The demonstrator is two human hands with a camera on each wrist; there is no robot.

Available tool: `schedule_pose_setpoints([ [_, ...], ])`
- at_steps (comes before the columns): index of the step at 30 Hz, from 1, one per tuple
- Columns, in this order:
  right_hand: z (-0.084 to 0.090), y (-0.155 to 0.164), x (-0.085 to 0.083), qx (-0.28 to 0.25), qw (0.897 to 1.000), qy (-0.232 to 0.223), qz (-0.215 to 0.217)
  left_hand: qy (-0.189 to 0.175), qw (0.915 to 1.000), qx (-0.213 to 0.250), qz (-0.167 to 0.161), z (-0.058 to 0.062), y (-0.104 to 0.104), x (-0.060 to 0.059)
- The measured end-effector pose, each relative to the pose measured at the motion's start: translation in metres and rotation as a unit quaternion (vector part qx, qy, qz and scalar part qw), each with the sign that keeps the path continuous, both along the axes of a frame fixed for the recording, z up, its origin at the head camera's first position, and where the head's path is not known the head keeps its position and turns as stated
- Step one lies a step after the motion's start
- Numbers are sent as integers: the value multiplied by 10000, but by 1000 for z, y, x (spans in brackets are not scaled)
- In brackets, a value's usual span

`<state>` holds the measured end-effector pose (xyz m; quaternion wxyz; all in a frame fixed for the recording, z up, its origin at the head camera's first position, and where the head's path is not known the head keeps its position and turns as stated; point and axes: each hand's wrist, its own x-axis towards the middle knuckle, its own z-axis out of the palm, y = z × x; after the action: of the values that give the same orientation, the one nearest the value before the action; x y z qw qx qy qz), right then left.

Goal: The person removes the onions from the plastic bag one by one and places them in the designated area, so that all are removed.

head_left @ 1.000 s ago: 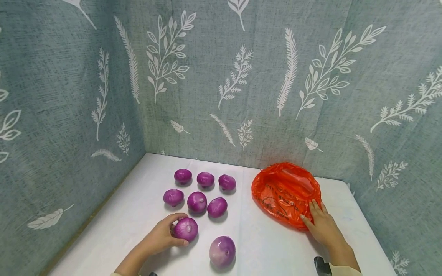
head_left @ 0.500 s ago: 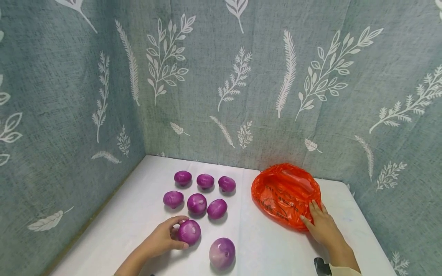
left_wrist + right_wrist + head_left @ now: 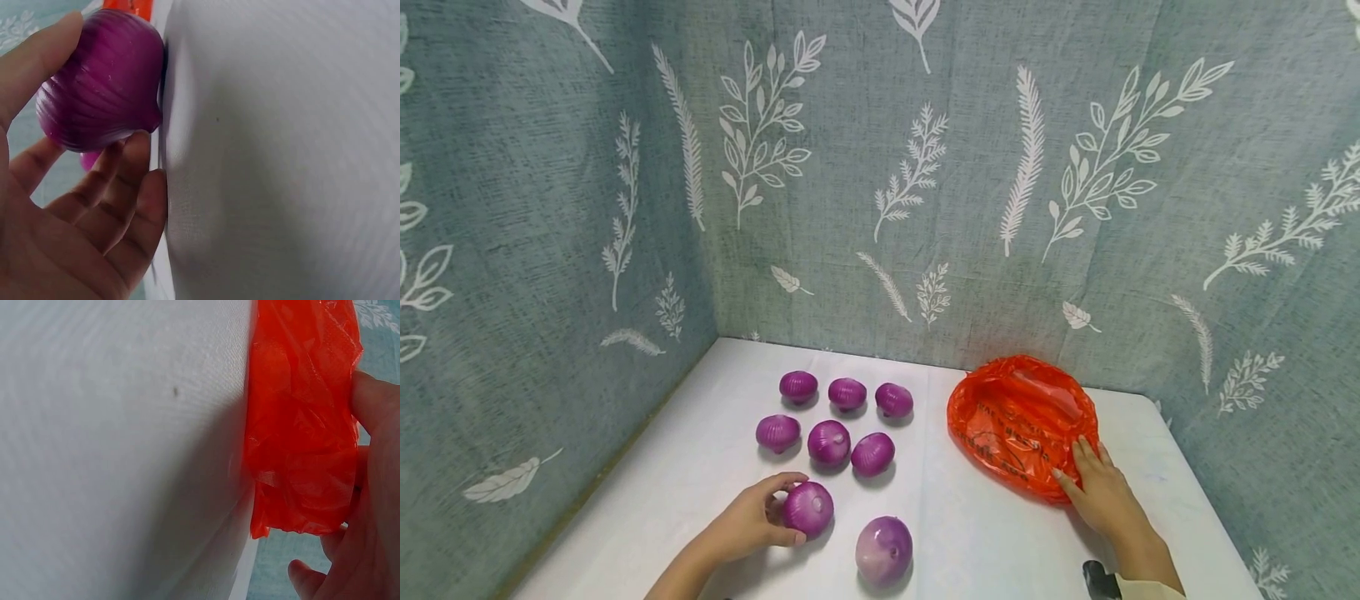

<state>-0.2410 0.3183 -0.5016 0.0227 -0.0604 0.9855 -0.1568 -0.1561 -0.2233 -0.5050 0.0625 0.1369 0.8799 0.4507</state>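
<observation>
My left hand (image 3: pixel 747 523) holds a glossy purple onion (image 3: pixel 808 509) low at the table's near left, thumb on one side and fingers curled round the other. In the left wrist view the onion (image 3: pixel 109 81) sits against the white cloth, its short pointed end toward the cloth. My right hand (image 3: pixel 1105 487) rests on the right rim of a red plastic bag (image 3: pixel 1015 467), fingers stretched along it. The bag stands with its mouth spread wide and dark lettering on its inner side. In the right wrist view the thumb touches the bag's wall (image 3: pixel 303 425).
Behind the held onion, several smaller purple onions (image 3: pixel 829 443) lie in two rough rows. A larger, paler purple-and-white onion (image 3: pixel 883 551) lies to its right. White cloth (image 3: pixel 955 533) covers the table, and a grey-green leaf-patterned curtain (image 3: pixel 850 192) encloses the back and sides.
The held onion has shifted slightly right, then a little nearer, turning a bit in my left fingers. My right hand and the bag stay put.
</observation>
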Motion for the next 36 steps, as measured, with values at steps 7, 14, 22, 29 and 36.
schedule_pose_setpoints([
  [7, 0, 0, 0, 22, 10000, 91, 28, -34, 10000, -15, 47, -2, 1, -2],
  [14, 1, -1, 0, 22, 10000, 52, -30, -35, 10000, -29, 82, -2, 2, -2],
  [22, 3, 0, 0, -24, 9998, 210, 4, -101, 9997, -66, 216, 2, 4, -5],
  [29, 3, 2, -1, -19, 9994, 343, 81, -71, 9998, 26, 189, 3, 3, -7],
  [36, 3, 2, -2, -47, 9995, 306, 74, -28, 9999, -17, 157, 4, 1, -8],
])
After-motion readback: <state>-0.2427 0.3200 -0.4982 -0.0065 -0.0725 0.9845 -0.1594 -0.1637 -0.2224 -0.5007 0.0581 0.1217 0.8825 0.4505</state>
